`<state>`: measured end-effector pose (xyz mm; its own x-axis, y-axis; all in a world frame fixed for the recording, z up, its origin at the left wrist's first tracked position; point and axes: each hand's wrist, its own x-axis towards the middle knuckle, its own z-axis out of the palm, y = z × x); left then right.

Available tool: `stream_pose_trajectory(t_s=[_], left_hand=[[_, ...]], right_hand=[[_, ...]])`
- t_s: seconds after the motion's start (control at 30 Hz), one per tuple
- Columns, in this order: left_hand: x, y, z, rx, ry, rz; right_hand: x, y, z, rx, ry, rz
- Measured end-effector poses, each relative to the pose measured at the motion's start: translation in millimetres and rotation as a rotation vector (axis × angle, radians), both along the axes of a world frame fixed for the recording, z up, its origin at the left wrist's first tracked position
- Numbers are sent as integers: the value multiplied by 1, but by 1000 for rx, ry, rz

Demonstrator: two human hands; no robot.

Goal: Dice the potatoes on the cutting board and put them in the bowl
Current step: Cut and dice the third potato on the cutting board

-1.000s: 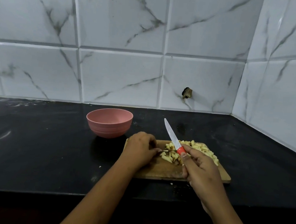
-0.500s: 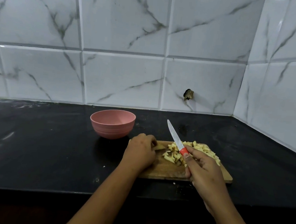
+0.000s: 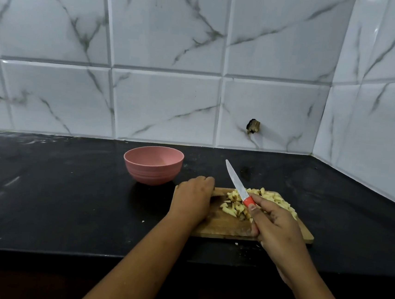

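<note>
Now the left hand (image 3: 193, 198), curled fingers' hold untellable, has drawn off the pale diced potato pieces (image 3: 234, 206) on the wooden cutting board (image 3: 223, 225), while the right hand (image 3: 274, 225) grips the red-handled steel knife (image 3: 237, 184), so filling the round pink bowl (image 3: 152, 171) looks next.

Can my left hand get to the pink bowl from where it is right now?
Probably yes. The left hand sits at the wooden cutting board's left end; the round pink bowl stands just beyond it, with only black countertop between.
</note>
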<state>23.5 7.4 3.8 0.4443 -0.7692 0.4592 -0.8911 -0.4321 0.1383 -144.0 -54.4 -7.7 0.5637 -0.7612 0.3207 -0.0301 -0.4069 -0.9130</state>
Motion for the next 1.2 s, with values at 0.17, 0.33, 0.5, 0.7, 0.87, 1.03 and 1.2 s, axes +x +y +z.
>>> stream_pose_trajectory(t_s=[0.17,0.33,0.5,0.7,0.87,1.03,1.2], left_hand=[[-2,3,-1,-47,-5,30],[-2,7,-2,-99,26,55],[0,6,-3,-138,66,-6],[-1,11,-3,-132,138,19],[-7,31,-4,-230,168,14],[-11,51,-3,-249,159,-2],[-13,50,-2,-151,224,-43]], right_hand=[[1,-1,-1,-18,2,-4],[0,1,2,-24,21,2],[-2,4,3,-27,30,3],[-4,5,4,-16,19,11],[-10,9,11,-78,142,18],[-36,24,24,-422,529,7],[-34,37,27,-616,723,-119]])
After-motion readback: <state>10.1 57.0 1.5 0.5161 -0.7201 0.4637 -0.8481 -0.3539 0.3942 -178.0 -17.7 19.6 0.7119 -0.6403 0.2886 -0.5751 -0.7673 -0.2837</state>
